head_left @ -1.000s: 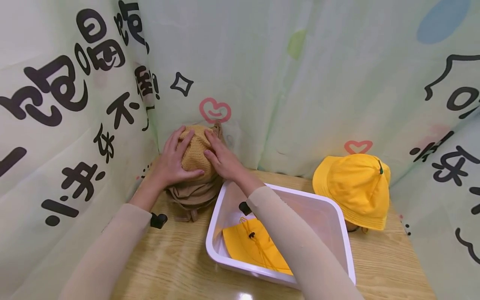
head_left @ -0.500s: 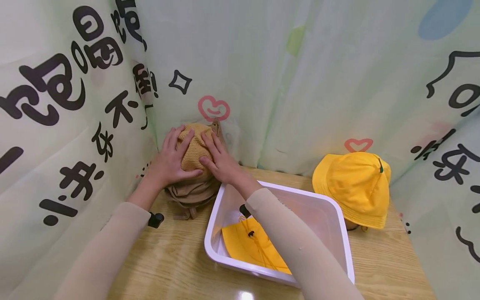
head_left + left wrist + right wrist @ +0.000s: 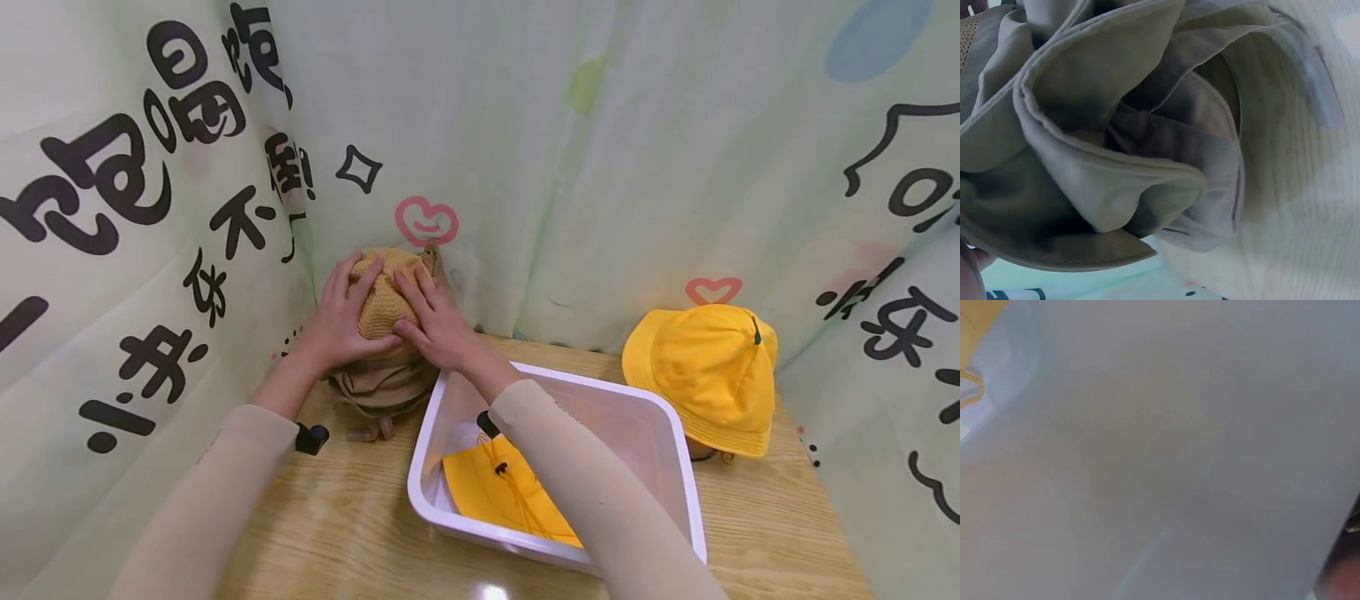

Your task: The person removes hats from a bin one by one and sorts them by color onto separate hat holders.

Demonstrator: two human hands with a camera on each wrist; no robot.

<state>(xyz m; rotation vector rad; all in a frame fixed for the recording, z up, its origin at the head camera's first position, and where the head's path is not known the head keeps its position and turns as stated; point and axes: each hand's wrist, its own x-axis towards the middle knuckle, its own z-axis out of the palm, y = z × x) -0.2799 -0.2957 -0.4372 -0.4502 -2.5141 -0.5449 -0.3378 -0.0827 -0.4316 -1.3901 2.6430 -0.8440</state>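
Note:
A hat with a tan woven crown and brown cloth gathered below it stands at the back left of the table. My left hand rests on the crown's left side, fingers spread over it and thumb across its front. From the right, my right hand presses extended fingers on the crown, its thumb near the left thumb. The left wrist view is filled by folded brown cloth, with a strap trailing onto the table. In the right wrist view, only a blurred fingertip shows of that hand.
A white tub stands under my right forearm, holding a yellow hat with a cord and black toggle. To the tub's right a yellow bucket hat sits raised on something mostly hidden. Printed curtains surround the wooden table.
My right hand has slid a little left over the crown, its thumb coming closer to the left thumb. The left hand stays in nearly the same place. The view shifts slightly.

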